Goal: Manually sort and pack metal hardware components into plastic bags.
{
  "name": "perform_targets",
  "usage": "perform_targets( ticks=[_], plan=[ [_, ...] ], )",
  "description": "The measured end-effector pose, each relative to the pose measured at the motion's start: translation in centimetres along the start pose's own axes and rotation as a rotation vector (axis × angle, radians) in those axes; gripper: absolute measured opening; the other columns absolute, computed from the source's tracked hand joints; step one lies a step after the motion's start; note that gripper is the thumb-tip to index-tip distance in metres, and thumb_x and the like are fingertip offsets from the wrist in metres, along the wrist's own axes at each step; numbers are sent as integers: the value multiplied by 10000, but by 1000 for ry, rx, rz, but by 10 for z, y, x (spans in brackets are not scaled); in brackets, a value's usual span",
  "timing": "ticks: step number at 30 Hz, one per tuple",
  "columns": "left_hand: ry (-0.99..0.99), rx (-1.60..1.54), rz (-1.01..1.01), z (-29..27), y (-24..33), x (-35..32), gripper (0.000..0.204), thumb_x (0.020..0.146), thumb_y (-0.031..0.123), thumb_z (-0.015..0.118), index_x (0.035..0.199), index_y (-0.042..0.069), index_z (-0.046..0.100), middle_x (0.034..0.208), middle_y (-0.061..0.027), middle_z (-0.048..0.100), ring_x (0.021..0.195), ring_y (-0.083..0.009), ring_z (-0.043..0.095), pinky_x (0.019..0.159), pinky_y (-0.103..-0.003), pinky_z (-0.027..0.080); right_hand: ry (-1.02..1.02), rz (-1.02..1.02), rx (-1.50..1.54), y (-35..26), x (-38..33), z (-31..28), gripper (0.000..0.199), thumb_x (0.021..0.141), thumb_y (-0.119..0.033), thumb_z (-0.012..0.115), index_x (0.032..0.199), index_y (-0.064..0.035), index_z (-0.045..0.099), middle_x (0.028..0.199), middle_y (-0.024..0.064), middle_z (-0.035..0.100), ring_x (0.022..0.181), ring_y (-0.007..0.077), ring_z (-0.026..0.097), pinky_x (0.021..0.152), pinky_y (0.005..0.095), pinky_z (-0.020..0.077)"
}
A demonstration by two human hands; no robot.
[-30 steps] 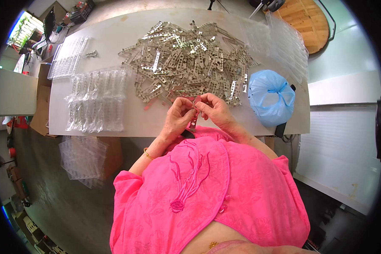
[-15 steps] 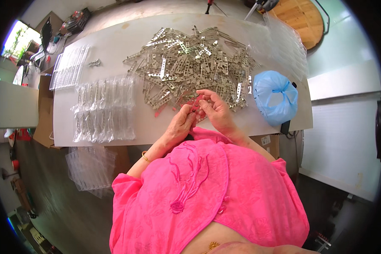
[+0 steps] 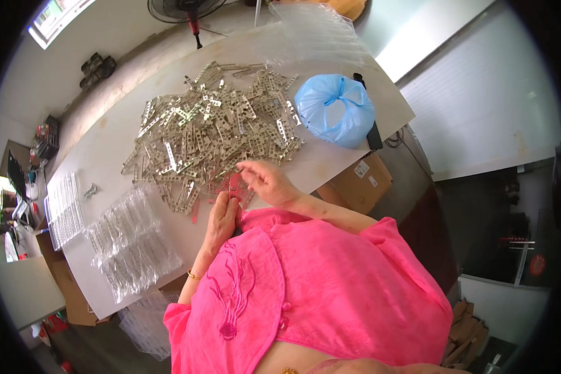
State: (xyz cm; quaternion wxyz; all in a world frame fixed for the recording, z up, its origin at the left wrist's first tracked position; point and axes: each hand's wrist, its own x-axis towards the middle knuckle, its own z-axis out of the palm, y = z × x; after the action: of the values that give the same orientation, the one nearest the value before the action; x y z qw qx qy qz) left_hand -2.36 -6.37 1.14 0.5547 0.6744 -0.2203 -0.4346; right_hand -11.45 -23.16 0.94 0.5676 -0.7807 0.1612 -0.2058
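Note:
My left hand (image 3: 220, 219) is closed at the near edge of a pile of metal strips (image 3: 212, 124), thumb pointing up. What it grips is mostly hidden; a reddish patch (image 3: 235, 181) with dark spots shows just beyond its fingertips. My right hand (image 3: 269, 184) hovers beside it, palm side toward the left hand, fingers bent and apart. Nothing can be made out between them. The strips are thin, silvery and perforated, heaped loosely and overlapping. A narrow reddish strip (image 3: 196, 210) lies by itself left of my left hand.
Clear plastic trays (image 3: 131, 240) lie in rows at left, with another tray (image 3: 65, 209) and small metal bits (image 3: 91, 190) nearby. A tied blue plastic bag (image 3: 361, 103) sits right of the pile. More clear trays (image 3: 318, 37) are stacked at the far edge. A cardboard box (image 3: 355, 184) stands below the right edge.
The view has turned, so the table appears tilted and shifted left. My right hand has drawn away from my left; before, both met around a reddish strip.

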Motion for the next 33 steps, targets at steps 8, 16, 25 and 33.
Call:
perform_targets(
  ticks=[8,16,25,33],
  plan=[
    [33,-113,-2,32,3,25,158,1005,141,462,878,47,474,604,14,456,510,-66,416,466,-231,356,529,226,-318,159,41,-176,340,895,-38,557,1231,9,587,1163,168,645,1010,210,652,794,306,532],
    [149,-140,-42,61,-16,25,132,971,161,496,938,33,497,656,-12,505,531,-97,478,476,-252,381,446,342,-518,196,90,-234,493,811,-306,668,1166,20,565,1148,298,609,1109,467,555,950,469,449],
    [226,-184,-26,74,-19,13,175,989,196,485,965,24,506,732,-10,518,619,-88,481,554,-245,403,69,477,-898,193,111,-253,395,798,-205,635,1132,4,622,1114,277,626,1075,390,606,920,439,484],
    [230,-113,3,51,-11,11,182,990,201,492,912,37,503,734,-9,513,634,-100,488,568,-268,416,5,531,-1147,174,100,-236,288,835,-134,585,1080,-9,674,1245,235,565,1016,393,642,876,436,534]
  ],
)
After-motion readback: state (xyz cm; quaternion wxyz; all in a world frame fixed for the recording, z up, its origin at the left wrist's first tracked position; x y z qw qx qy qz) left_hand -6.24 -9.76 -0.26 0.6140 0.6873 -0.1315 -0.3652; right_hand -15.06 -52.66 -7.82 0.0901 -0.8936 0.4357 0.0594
